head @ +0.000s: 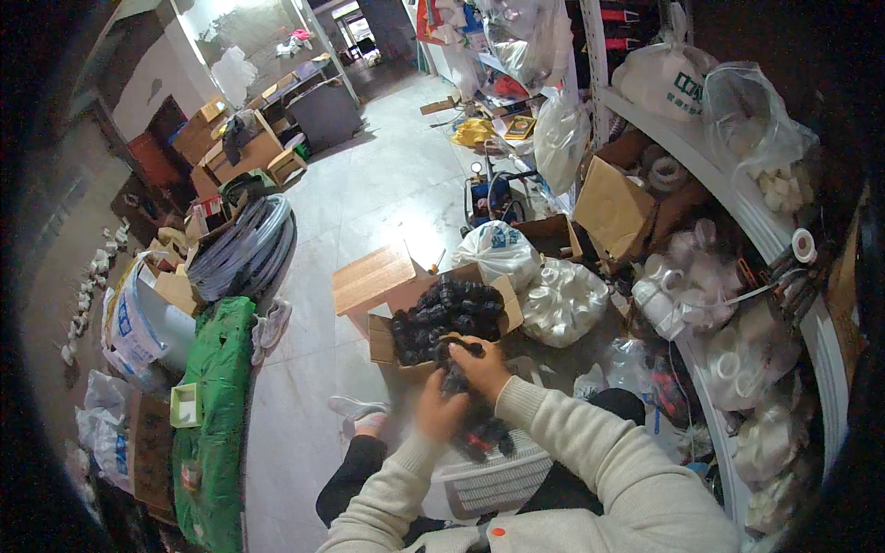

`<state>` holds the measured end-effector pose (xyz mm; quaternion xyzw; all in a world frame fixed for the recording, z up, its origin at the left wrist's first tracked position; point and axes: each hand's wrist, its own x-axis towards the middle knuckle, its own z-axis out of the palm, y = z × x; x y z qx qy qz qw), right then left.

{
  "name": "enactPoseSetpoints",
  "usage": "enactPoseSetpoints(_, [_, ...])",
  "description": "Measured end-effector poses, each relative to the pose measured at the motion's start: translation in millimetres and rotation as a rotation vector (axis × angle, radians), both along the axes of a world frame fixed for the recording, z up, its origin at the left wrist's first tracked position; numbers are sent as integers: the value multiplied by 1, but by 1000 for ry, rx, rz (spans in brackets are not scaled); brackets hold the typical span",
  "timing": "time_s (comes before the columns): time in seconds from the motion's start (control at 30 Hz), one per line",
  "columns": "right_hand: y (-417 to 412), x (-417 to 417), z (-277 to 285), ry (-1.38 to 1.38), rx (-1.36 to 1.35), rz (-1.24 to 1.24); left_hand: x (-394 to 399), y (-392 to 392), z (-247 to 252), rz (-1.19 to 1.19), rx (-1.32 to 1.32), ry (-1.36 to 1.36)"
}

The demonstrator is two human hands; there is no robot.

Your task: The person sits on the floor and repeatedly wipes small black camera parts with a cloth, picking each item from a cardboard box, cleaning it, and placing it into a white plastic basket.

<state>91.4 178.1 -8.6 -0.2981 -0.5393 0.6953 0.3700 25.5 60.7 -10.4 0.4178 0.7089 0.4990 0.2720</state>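
My right hand (pixel 487 366) grips a dark ring-shaped part (pixel 462 344), apparently plastic, over the near edge of an opened cardboard box (pixel 379 339). Below and to the left, my left hand (pixel 440 409) is closed around the lower end of a black piece (pixel 453 380); the two pieces meet between my hands, and I cannot tell whether they are joined. Shiny black parts (pixel 449 311) fill the box. Between my legs stands a white plastic basket (pixel 494 487) holding more black parts, a few with red on them (pixel 477 442), partly hidden under my forearms.
Knotted plastic bags of white fittings (pixel 563 304) sit right of the box. Metal shelving (pixel 733 186) with bagged fittings curves along the right. At left lie a green wrapped bundle (pixel 214 415), coiled hose (pixel 249 249) and shoes (pixel 272 328). A screwdriver (pixel 437 261) lies behind the box.
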Motion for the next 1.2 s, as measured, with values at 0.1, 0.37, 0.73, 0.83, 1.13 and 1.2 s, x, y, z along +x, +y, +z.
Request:
enactPoseSetpoints(0.1, [13,0,-14,22,-107,39,9,-9,19,-57,85,-213])
enactPoseSetpoints(0.37, [34,29,8,423,-551,483,3,-38,29,13,239,-631])
enactPoseSetpoints(0.73, [-18,51,39,83,875,391,4,-36,53,145,101,-904])
enactPoseSetpoints(0.83, [-18,45,37,150,538,376,2,-39,55,-79,21,-137])
enactPoseSetpoints(1.13, [-17,21,-7,-264,-293,571,-9,-44,64,-475,-126,607])
enactPoseSetpoints(1.2, [-30,27,-7,-16,-26,377,-11,-51,44,-253,-3,130])
